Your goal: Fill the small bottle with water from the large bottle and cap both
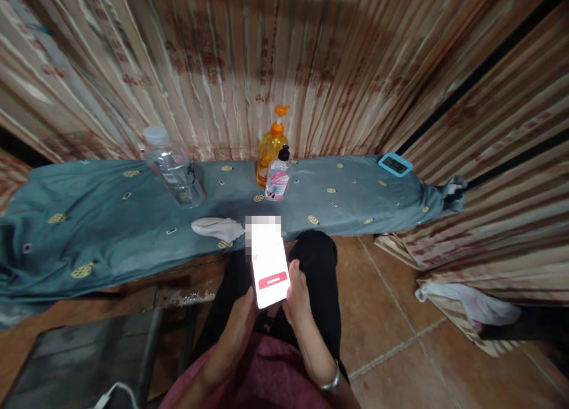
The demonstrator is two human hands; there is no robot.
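Note:
A smartphone [269, 261] with a bright white screen and a red button near its lower end is held upright over my lap. My left hand [243, 315] grips its lower left edge, the fingers mostly hidden behind it. On the lower right edge, my right hand [297, 293] is closed around the phone, thumb along its side. Part of the screen's top is blurred out. Just beyond the phone, a white sock-like cloth [217, 227] lies on the bench's front edge.
A narrow bench under a green pineapple-print cloth [355, 201] carries a large clear bottle [175, 169], an orange pump bottle [271, 142], a small black-capped bottle [278, 178] and a blue digital clock [395, 165]. Curtains [240, 59] hang behind. A dark stool [89, 355] with a white cable stands at left.

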